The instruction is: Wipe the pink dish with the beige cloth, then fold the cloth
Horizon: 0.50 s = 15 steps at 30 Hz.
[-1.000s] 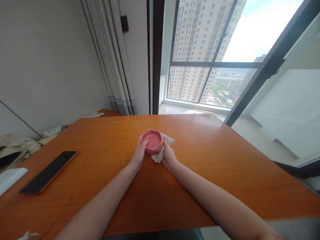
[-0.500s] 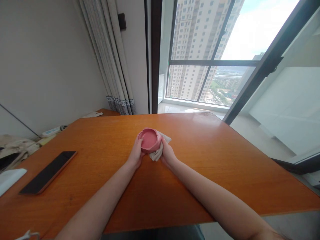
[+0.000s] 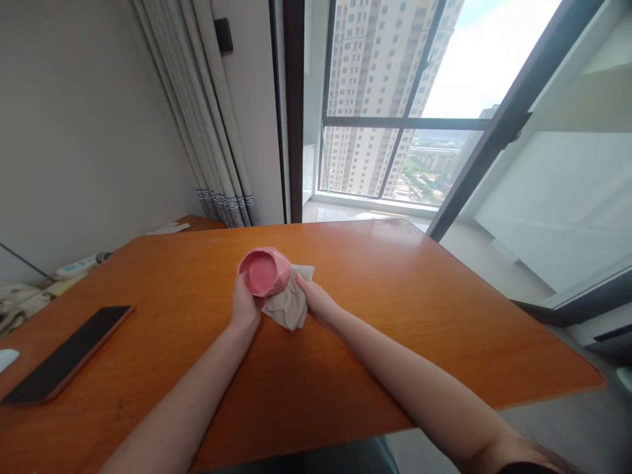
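Observation:
A pink, round bowl-like dish with a faceted outside [image 3: 280,264] is tilted so that its hollow faces me. My left hand [image 3: 245,299] grips its left side, the thumb over the rim. In my right hand [image 3: 316,299] is a pale grey-beige cloth [image 3: 287,306], pinched near its right edge. The cloth lies against the dish's lower right side and hangs below it. Both hands are over the middle of the brown wooden table [image 3: 375,283]; the fingers behind the dish and cloth are hidden.
A dark phone-like slab with an orange-brown edge [image 3: 69,355] lies on the table at left. Beyond it are a white power strip [image 3: 78,265] and some fabric [image 3: 20,303]. A grey curtain [image 3: 217,164] hangs at the back left, by a dark door frame [image 3: 293,118].
The dish has moved left and tilted further in my left hand. My right hand has drawn away from its side, and more of the cloth shows. The view has turned slightly right.

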Each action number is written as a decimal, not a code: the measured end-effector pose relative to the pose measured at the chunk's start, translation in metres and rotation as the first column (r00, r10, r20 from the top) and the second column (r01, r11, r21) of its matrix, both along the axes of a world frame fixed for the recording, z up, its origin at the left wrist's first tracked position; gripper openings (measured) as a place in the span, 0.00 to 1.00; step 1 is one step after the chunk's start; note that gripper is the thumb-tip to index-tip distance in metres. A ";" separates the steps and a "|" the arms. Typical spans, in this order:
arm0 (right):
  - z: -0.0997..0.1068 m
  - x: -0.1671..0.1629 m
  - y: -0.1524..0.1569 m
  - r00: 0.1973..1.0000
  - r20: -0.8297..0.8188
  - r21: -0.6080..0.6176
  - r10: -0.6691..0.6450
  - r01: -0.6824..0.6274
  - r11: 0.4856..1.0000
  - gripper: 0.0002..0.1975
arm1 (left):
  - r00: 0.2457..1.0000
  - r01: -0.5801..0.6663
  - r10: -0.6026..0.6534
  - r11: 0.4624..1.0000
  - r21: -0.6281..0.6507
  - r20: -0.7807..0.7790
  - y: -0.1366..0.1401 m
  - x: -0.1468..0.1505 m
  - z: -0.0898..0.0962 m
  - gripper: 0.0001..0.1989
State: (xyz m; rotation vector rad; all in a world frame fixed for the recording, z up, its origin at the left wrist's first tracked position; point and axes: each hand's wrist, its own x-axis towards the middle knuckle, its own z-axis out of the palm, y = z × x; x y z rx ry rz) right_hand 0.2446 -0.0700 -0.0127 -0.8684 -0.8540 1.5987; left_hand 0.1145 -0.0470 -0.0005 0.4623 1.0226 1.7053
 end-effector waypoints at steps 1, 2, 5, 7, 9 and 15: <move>0.000 0.005 0.003 0.996 0.076 0.004 0.046 -0.046 0.999 0.20 | 0.999 -0.017 0.017 1.000 0.015 0.029 0.000 -0.001 0.004 0.09; 0.001 0.012 0.006 0.981 0.182 0.007 0.059 -0.061 0.998 0.21 | 0.999 -0.012 0.011 0.999 0.033 0.050 -0.001 -0.002 0.008 0.09; 0.002 0.031 0.015 0.825 0.528 0.180 -0.200 0.122 0.976 0.25 | 0.994 0.091 -0.095 0.993 0.071 0.056 -0.004 0.000 0.015 0.09; 0.004 0.038 0.018 0.727 0.563 0.367 -0.393 0.206 0.907 0.30 | 0.982 0.189 -0.191 0.979 0.077 0.015 -0.008 0.006 0.014 0.12; 0.004 0.038 0.019 0.774 0.516 0.427 -0.367 0.139 0.893 0.30 | 0.953 0.302 -0.299 0.951 0.062 -0.053 -0.012 0.012 0.009 0.15; -0.007 0.060 0.048 0.887 0.334 0.266 -0.318 0.235 0.935 0.19 | 0.651 0.677 -0.644 0.732 -0.077 -0.402 -0.012 0.013 -0.005 0.23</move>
